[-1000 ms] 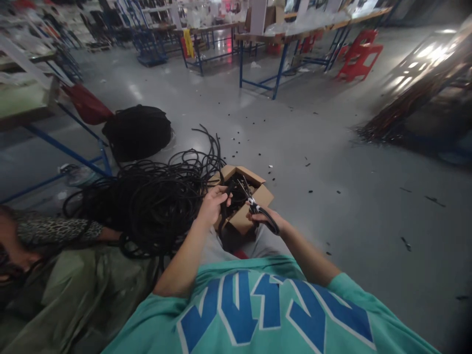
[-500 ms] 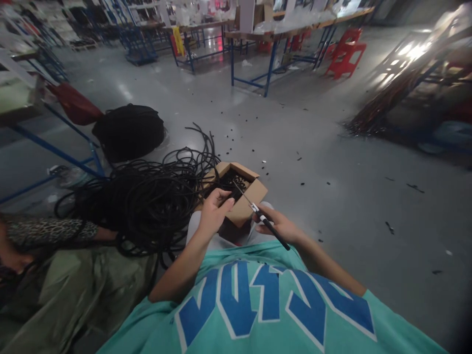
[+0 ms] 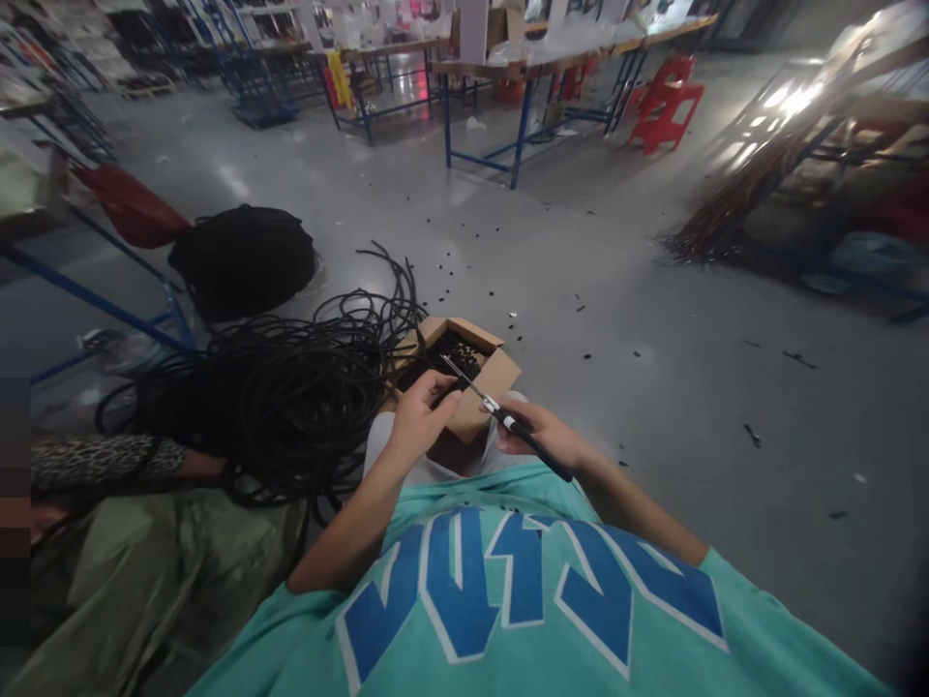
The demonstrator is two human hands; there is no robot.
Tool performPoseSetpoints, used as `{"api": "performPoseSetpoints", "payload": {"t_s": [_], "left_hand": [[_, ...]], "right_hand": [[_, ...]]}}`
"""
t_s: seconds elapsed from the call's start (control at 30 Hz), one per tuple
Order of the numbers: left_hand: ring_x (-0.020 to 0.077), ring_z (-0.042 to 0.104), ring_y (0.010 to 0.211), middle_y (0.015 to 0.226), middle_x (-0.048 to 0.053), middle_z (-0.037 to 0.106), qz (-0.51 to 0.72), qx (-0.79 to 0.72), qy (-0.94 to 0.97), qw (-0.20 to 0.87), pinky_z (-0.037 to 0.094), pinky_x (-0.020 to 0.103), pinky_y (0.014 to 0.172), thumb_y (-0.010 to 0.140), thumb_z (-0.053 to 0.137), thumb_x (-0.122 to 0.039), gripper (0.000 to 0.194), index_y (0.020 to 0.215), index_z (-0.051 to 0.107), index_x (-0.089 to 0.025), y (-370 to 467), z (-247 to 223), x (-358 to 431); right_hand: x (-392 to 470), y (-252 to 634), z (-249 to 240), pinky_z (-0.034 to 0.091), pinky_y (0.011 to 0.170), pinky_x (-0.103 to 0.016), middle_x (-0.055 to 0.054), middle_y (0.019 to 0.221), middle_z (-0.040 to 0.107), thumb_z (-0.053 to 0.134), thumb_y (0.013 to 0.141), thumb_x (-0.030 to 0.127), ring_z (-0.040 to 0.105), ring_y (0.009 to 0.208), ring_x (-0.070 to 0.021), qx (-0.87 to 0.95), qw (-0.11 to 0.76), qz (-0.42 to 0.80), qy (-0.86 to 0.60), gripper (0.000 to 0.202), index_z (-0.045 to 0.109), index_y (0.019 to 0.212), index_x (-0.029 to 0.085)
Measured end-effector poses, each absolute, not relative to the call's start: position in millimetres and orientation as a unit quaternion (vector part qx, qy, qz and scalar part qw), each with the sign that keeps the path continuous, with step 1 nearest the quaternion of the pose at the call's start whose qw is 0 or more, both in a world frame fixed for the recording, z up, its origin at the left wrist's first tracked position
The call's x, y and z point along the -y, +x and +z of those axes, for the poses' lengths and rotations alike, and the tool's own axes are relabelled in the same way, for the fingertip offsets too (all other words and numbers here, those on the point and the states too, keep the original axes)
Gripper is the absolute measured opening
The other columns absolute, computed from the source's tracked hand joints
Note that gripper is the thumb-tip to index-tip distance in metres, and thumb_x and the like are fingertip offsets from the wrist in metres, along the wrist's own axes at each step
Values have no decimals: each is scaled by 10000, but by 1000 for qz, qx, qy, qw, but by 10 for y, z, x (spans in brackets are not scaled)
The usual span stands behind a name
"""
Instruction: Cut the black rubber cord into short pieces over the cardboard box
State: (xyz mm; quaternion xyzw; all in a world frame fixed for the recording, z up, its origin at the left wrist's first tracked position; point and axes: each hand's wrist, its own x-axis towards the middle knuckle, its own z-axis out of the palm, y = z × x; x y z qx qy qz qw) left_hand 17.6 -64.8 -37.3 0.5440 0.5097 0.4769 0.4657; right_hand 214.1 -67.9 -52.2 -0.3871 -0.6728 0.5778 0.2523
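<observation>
crowding the box (image 3: 494,380) are tangled black cords (image 3: 294,392).

Factory workshop, blue-legged worktables (image 3: 475,70), heaped black cords (image 3: 290,397), scraps across grey floor (image 3: 581,242)

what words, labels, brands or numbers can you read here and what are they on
Teal shirt: large blue letters with white edges, too stylised from this angle to quote reliably.
Cardboard box: no lettering I can make out.
Scissors: too small to tell if marked.
Background tables: too distant and blurred to read anything on them.
No brand, number or sign can be quoted with confidence.
</observation>
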Motion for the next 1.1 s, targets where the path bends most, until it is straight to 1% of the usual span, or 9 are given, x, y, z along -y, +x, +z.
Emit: {"api": "performPoseSetpoints", "payload": {"t_s": [0.27, 0.4, 0.53, 0.67, 0.73, 0.83, 0.9, 1.0, 1.1], "left_hand": [[120, 543, 629, 691, 8, 593, 472, -495, 541, 490, 406, 228, 583, 626, 687, -286, 207, 738, 569, -158, 130, -466, 535], [118, 537, 610, 709, 19, 608, 465, -497, 549, 484, 392, 220, 541, 633, 685, -273, 200, 777, 614, -154, 97, -482, 489], [82, 482, 494, 654, 2, 596, 462, -505, 540, 489, 349, 206, 462, 635, 681, -251, 191, 785, 635, -142, 67, -502, 452], [67, 450, 433, 550, -20, 555, 457, -517, 535, 488, 330, 198, 438, 642, 680, -248, 183, 778, 645, -130, 23, -555, 358], [64, 446, 424, 534, -23, 542, 454, -515, 532, 496, 325, 194, 432, 651, 678, -268, 204, 794, 647, -126, 1, -571, 297], [47, 420, 396, 548, -17, 546, 449, -486, 520, 541, 301, 187, 407, 653, 683, -330, 250, 772, 630, -117, -18, -563, 221], [37, 404, 374, 559, -8, 555, 440, -464, 500, 584, 278, 184, 384, 631, 700, -379, 297, 717, 606, -110, -28, -553, 179], [27, 396, 352, 556, 3, 557, 429, -445, 464, 635, 245, 178, 359, 588, 726, -429, 366, 643, 574, -100, -60, -572, 95], [25, 399, 347, 541, 14, 553, 419, -440, 445, 657, 239, 173, 348, 575, 738, -435, 389, 597, 559, -90, -118, -656, -43]], "right_hand": [[615, 2095, -660, 320, 556, -232, 23, 635, 519, 659, 566, 322, 422, 569, -124, 653, 268, 568, -422, 418, 676, 956, 174], [599, 2075, -703, 332, 543, -226, 24, 636, 536, 641, 554, 262, 430, 566, -118, 644, 280, 570, -428, 360, 689, 900, 174], [582, 2063, -768, 333, 524, -218, 34, 626, 542, 638, 549, 235, 434, 547, -107, 642, 286, 565, -432, 320, 685, 862, 185], [501, 2057, -809, 318, 466, -214, 52, 523, 480, 626, 574, 238, 399, 458, -90, 623, 252, 594, -443, 332, 670, 898, 180], [432, 2038, -800, 338, 469, -215, 49, 534, 497, 644, 568, 238, 422, 466, -95, 612, 244, 615, -434, 365, 658, 927, 177], [319, 1983, -769, 395, 553, -221, 33, 630, 554, 694, 523, 214, 491, 581, -115, 607, 271, 631, -400, 417, 646, 936, 180], [254, 1940, -759, 402, 561, -219, 32, 643, 562, 710, 518, 209, 496, 600, -117, 605, 281, 635, -389, 430, 639, 941, 183], [169, 1893, -789, 354, 465, -193, 49, 561, 535, 705, 536, 200, 451, 494, -86, 590, 269, 642, -409, 395, 644, 925, 170], [64, 1868, -866, 294, 382, -182, 74, 466, 479, 686, 542, 190, 394, 388, -62, 574, 258, 650, -426, 373, 648, 911, 150]]}}
